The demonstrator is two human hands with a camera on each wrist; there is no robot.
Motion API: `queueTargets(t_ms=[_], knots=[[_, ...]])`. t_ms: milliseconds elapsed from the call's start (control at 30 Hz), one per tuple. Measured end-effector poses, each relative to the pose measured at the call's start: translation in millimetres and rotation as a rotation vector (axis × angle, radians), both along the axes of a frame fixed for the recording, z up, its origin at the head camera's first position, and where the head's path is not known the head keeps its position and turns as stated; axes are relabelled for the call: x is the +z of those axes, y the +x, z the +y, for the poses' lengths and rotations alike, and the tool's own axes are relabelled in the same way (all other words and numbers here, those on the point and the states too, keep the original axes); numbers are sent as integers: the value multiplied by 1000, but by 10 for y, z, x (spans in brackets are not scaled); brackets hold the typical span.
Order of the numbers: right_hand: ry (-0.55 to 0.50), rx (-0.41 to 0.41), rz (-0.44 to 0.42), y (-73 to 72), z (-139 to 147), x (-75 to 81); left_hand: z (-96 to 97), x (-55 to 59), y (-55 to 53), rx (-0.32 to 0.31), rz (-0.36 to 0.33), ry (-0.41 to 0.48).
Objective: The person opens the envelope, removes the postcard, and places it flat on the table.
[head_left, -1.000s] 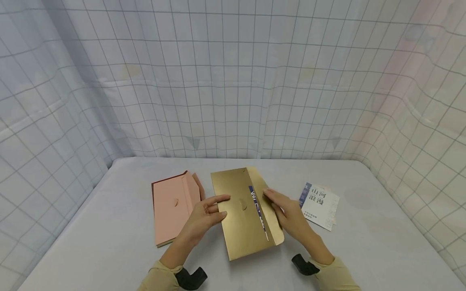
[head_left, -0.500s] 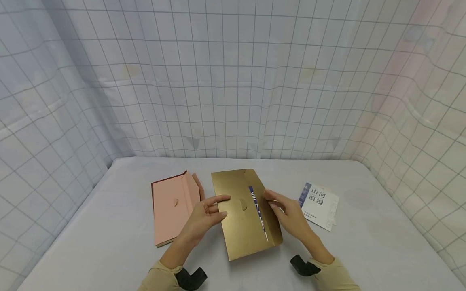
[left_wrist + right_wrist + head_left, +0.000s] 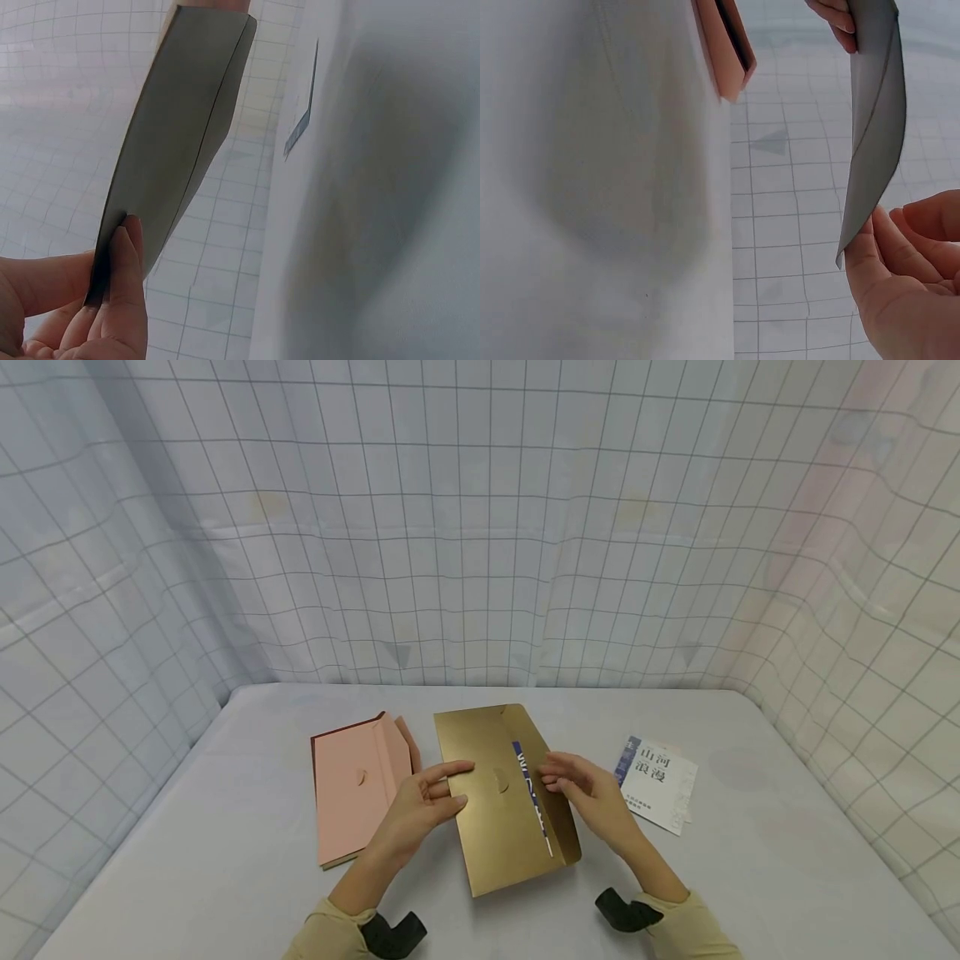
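Note:
A gold envelope (image 3: 491,835) is held tilted over the white table in the head view. A narrow blue-and-white strip with lettering (image 3: 529,789) shows along the fold of its right-hand flap (image 3: 558,818). My left hand (image 3: 420,806) pinches the envelope's left edge; the left wrist view shows the thumb on one face and fingers on the other. My right hand (image 3: 596,797) touches the flap's outer edge with bent fingertips. In the right wrist view its thumb stands apart from the flap (image 3: 874,142). The flap is folded partway up.
To the left lies a pink envelope-like folder (image 3: 348,793) with a half-moon notch, a dark red edge and a raised flap. White printed cards (image 3: 663,785) with dark characters and a blue band lie at the right. A grid-patterned curtain (image 3: 480,527) surrounds the table.
The flap has tipped up and inward from lying flatter, its lit inner face turning darker. My right fingers have bent and slid slightly along its edge. My left hand has stayed in place.

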State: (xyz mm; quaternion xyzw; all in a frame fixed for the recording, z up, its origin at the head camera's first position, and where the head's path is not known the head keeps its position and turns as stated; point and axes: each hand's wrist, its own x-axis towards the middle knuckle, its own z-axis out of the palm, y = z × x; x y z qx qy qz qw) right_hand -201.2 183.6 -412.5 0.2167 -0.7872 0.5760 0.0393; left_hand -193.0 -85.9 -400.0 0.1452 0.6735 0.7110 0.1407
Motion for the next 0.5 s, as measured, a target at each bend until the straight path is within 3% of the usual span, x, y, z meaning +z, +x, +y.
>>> queueTargets(t_ms=[333,500], knots=[[-160,80,-151,13,7,35,28,21,18,-8,17,6],[-171,84,-179,31,-14,38,41,23,31,-10,12,13]])
